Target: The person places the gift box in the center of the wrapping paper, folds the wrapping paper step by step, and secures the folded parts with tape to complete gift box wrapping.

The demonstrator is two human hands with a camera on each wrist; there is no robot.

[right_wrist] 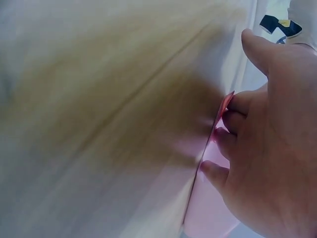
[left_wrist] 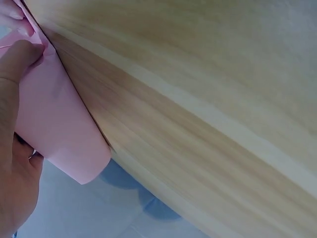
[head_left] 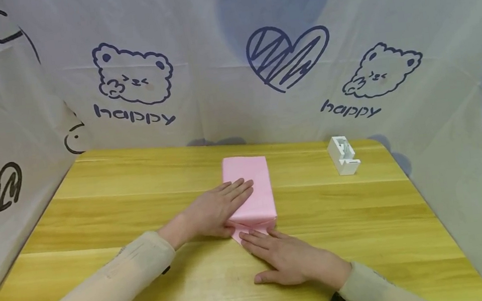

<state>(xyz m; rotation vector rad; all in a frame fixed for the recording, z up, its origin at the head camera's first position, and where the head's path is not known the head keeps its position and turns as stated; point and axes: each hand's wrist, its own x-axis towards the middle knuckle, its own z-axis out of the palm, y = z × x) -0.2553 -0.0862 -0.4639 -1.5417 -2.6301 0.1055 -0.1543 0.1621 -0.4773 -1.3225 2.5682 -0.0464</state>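
Observation:
A box wrapped in pink paper lies on the wooden table, its long side running away from me. Across its top left part rests my left hand, fingers straight, with the thumb down by the near left corner. A paper flap sticks out at the box's near end, low against the table. My right hand presses on that flap with extended fingers, its thumb spread to the side. In the left wrist view the thumb touches the pink paper by a fold. The right wrist view shows the fingertips along the paper's edge.
A white tape dispenser stands at the table's back right. Behind the wooden table hangs a pale cloth printed with bears and hearts, which also lines both sides.

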